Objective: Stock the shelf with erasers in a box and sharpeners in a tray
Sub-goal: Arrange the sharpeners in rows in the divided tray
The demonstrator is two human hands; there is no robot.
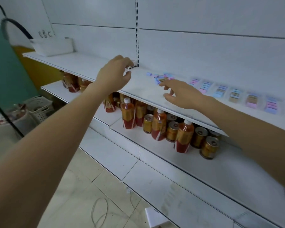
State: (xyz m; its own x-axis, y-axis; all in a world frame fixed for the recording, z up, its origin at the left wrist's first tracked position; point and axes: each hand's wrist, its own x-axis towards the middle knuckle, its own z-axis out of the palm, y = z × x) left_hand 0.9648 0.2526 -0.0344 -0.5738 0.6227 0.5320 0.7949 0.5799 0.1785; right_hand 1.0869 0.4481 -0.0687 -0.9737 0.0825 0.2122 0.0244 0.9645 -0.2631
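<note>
My left hand [115, 73] reaches over the top white shelf [143, 89], its fingers curled round a small box [131, 66] near the shelf's back upright. A loose pile of small blue, pink and purple erasers [160, 76] lies on the shelf to the right of it. My right hand [181, 94] hovers at the near edge of that pile with fingers spread and relaxed, holding nothing. Further right stands a row of clear trays [235, 94] filled with pastel pieces.
A white plastic basket [51, 46] sits at the shelf's far left end. The shelf below holds several orange drink bottles [158, 125] and gold cans [209, 148]. A white laundry-style basket [39, 107] stands on the floor at left; cable [99, 209] lies on the tiles.
</note>
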